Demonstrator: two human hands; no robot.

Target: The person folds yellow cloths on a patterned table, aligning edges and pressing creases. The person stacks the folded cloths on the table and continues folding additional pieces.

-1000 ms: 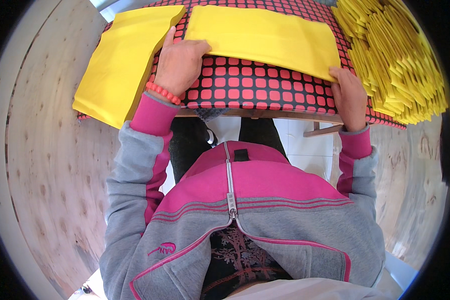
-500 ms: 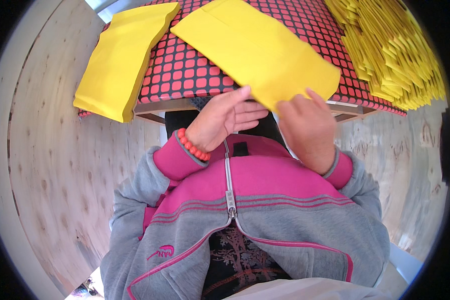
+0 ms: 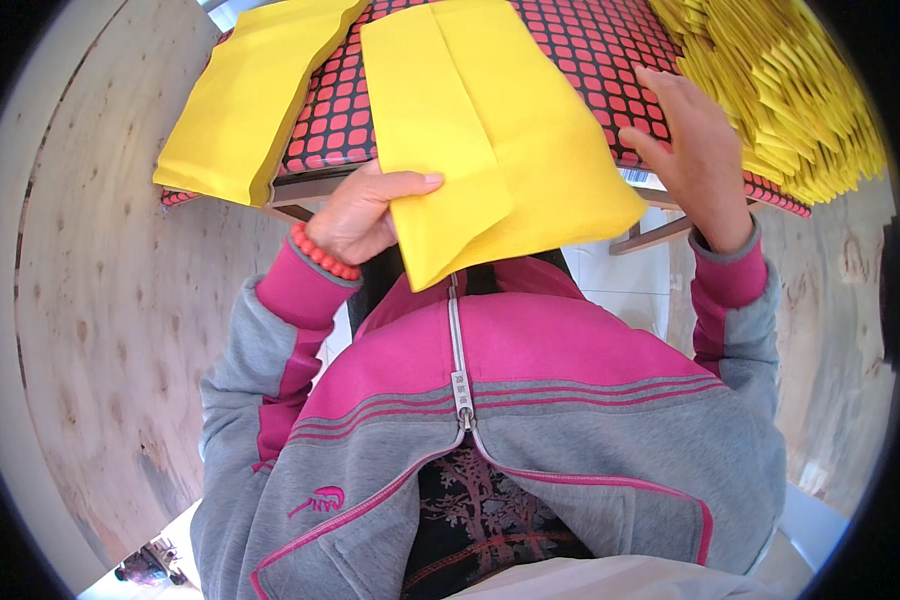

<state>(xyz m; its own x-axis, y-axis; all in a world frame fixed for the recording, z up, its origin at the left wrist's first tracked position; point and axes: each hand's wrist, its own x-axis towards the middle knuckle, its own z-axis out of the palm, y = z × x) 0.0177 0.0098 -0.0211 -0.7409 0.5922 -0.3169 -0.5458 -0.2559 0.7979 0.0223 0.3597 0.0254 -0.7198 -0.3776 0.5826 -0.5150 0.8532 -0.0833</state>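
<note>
A yellow sheet point(image 3: 530, 150), cloth or paper, is folded with a flap point(image 3: 435, 130) along its left part. Its near end hangs over the table's front edge, close to my jacket. Holding its left edge is my left hand point(image 3: 370, 205), thumb on top and the other fingers mostly hidden underneath. My right hand point(image 3: 692, 150) is free of the sheet, raised to its right with the fingers apart, over the table edge.
A stack of yellow sheets point(image 3: 235, 110) lies on the table's left side. At the right a large pile of folded yellow pieces point(image 3: 795, 110) leans in rows. A red-and-black patterned cover point(image 3: 335, 110) is on the table. A wooden wall point(image 3: 100, 280) stands on the left.
My right hand has let go of the yellow sheet and moved right and away. My left hand, open before, now grips its left edge. The sheet has turned and come nearer, its flap showing.
</note>
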